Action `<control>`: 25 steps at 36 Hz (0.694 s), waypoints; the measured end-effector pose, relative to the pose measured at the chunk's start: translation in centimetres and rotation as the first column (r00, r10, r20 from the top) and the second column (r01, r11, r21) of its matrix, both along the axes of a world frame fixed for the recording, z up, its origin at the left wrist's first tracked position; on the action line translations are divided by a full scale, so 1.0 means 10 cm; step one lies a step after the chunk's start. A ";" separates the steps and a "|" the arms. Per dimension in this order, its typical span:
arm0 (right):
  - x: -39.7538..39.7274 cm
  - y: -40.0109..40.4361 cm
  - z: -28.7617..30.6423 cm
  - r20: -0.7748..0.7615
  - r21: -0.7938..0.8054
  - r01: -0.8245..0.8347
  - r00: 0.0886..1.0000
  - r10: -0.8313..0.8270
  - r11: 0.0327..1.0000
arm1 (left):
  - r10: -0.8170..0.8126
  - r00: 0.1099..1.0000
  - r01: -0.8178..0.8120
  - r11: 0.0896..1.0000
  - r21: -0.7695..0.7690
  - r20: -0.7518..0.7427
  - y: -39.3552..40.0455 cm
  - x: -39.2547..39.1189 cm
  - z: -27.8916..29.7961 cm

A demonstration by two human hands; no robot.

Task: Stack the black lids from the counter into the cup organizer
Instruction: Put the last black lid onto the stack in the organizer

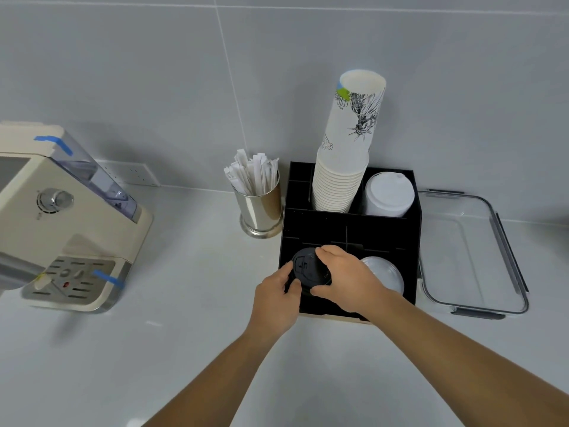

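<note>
Head view. Black lids (308, 270) are held between both hands over the front-left compartment of the black cup organizer (385, 238). The left hand (275, 298) is closed on the near-left rim of the lids, with thumb and fingertips pressed against the edge. The right hand (345, 277) is curled over the right side of the lids, its fingers wrapped around the far rim and its thumb set at the near rim. Whether one lid or several are gripped cannot be told with certainty; a dark stack appears beneath the top lid. The lids are seen at the mouth of the compartment, tilted slightly, and how far they are seated cannot be told.

Just right of the right hand, in the front-right compartment, clear lids (386, 272) are noted. Beyond the hands, a tall stack of printed paper cups (345, 167) is standing in a rear compartment, with white lids (388, 195) beside it to the right. Left of the organizer and beyond the left hand, a metal holder of wrapped stirrers (260, 198) is standing on the white counter (172, 334). Well left of the left hand, a cream coffee machine (61, 217) is placed. Right of the organizer, a clear container (505, 241) rests against it.
</note>
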State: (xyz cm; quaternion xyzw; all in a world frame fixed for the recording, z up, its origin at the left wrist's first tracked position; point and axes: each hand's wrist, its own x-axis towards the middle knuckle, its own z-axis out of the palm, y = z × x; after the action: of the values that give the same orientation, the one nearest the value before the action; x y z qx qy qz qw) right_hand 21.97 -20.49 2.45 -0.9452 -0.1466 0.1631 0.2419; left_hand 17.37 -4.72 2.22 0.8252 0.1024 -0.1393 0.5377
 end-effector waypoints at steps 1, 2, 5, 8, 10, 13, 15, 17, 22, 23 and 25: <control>0.01 0.01 0.00 -0.004 -0.004 0.005 1.000 -0.005 1.000 | -0.001 1.000 0.001 1.000 -0.002 -0.005 0.01 0.01 -0.02; 0.01 0.01 -0.01 -0.006 -0.008 0.009 1.000 -0.009 1.000 | 0.000 1.000 0.000 1.000 -0.002 -0.008 0.01 0.01 -0.03; 0.02 0.01 -0.02 -0.004 0.002 0.021 1.000 -0.021 1.000 | -0.003 1.000 0.003 1.000 -0.009 0.005 0.02 0.03 -0.07; 0.02 0.01 -0.04 -0.011 0.025 0.043 0.999 -0.042 0.999 | -0.005 1.000 0.005 1.000 -0.025 0.028 0.01 0.02 -0.10; 0.01 0.02 -0.06 -0.019 0.046 0.062 0.998 -0.061 0.997 | -0.011 0.998 0.013 1.000 -0.027 0.058 0.02 0.02 -0.11; -0.03 0.03 -0.05 -0.026 0.067 0.092 0.996 -0.090 0.994 | -0.004 0.997 0.005 1.000 -0.009 0.072 0.02 0.05 -0.15; -0.05 0.03 -0.02 -0.035 0.062 0.107 0.994 -0.105 0.992 | 0.017 0.998 -0.018 1.000 0.017 0.068 0.01 0.06 -0.16; -0.06 0.04 0.00 -0.035 0.050 0.117 0.993 -0.116 0.992 | 0.023 0.998 -0.025 0.999 0.033 0.064 0.01 0.07 -0.15; -0.04 0.05 0.00 -0.047 0.008 0.116 0.992 -0.116 0.993 | 0.014 0.997 -0.019 0.998 0.059 0.074 0.02 0.07 -0.12; -0.03 0.05 0.00 -0.048 -0.001 0.113 0.992 -0.113 0.994 | 0.016 0.997 -0.021 0.998 0.067 0.076 0.02 0.07 -0.12; -0.02 0.05 0.02 -0.051 -0.022 0.111 0.992 -0.112 0.994 | 0.016 0.997 -0.021 0.998 0.065 0.078 0.01 0.07 -0.11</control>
State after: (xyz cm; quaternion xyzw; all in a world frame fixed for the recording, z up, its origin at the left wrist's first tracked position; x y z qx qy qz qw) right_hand 21.80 -19.97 2.62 -0.9496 -0.0855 0.1753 0.2455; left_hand 18.07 -4.59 1.14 0.8463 0.0936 -0.0987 0.5150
